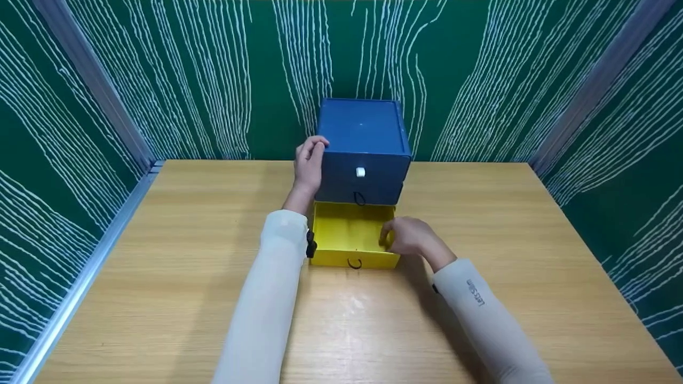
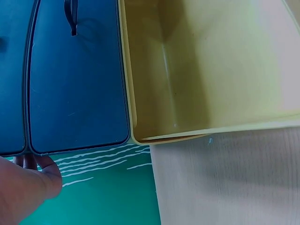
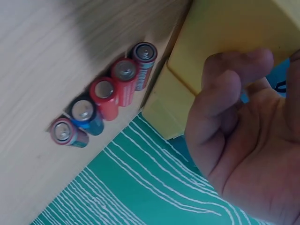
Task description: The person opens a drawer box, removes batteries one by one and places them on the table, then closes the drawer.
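Note:
A blue drawer cabinet [image 1: 364, 128] stands toward the back of the table, with a yellow drawer [image 1: 355, 258] pulled out from its bottom. My left hand [image 1: 309, 165] rests against the cabinet's upper left edge; in the left wrist view its fingertips touch the side. At the yellow drawer's right wall my right hand [image 1: 411, 236] is placed, its fingers bent over into the drawer. The right wrist view shows loosely curled fingers and nothing visible between them. Several batteries [image 3: 105, 96], red and blue, stand in a row on the table; I cannot make them out in the head view.
The wooden table [image 1: 203, 224] meets green walls [image 1: 459, 42] with white wavy lines. A white knob [image 1: 360, 172] is on the cabinet front. Black loops [image 1: 354, 263] hang on the yellow and blue drawer fronts.

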A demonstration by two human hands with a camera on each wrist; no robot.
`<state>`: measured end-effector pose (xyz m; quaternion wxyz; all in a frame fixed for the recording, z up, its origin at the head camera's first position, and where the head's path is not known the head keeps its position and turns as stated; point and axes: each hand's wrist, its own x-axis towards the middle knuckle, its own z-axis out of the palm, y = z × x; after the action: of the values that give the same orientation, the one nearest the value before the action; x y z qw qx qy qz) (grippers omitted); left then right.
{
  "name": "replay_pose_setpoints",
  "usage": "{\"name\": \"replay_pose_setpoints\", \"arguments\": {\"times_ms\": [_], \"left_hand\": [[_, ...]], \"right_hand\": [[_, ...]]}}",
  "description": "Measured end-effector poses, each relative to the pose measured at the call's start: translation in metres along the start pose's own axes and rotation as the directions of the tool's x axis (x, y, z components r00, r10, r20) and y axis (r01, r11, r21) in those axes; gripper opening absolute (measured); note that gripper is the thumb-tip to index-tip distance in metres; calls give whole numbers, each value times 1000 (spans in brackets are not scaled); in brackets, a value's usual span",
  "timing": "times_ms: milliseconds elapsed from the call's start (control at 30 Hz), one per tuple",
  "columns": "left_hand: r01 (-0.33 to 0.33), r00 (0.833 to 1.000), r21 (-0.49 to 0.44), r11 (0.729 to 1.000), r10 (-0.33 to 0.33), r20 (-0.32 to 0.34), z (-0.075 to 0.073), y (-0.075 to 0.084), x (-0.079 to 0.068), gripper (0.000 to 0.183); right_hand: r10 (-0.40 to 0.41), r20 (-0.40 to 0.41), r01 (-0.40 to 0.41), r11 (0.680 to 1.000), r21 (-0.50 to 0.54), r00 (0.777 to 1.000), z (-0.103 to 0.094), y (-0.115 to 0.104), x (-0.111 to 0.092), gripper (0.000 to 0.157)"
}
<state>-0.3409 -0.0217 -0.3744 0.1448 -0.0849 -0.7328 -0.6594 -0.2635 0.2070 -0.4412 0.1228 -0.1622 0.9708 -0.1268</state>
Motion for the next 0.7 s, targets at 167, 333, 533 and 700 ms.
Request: {"name": "replay_pose_setpoints", "arguments": {"times_ms": [167,333,533,700], "left_hand": [[27,1000,-11,1000,-27,5,-1,5,-2,22],[34,999,-47,998,-33,19,-2,23,-10,24],[54,998,-30,998,-54,18,-3,26,-11,23],[53,999,-5,999,-53,9,-1,6,-2,22]], "right_hand": [[26,-10,-27,998,-48,1000,2,-4,3,18],[70,-23,-72,994,-78,997,5,-7,6,10],[121,40,-116,987,-112,992,3,-10,8,8],[124,72,-114,985,-130,990,1,-12,8,7]]}}
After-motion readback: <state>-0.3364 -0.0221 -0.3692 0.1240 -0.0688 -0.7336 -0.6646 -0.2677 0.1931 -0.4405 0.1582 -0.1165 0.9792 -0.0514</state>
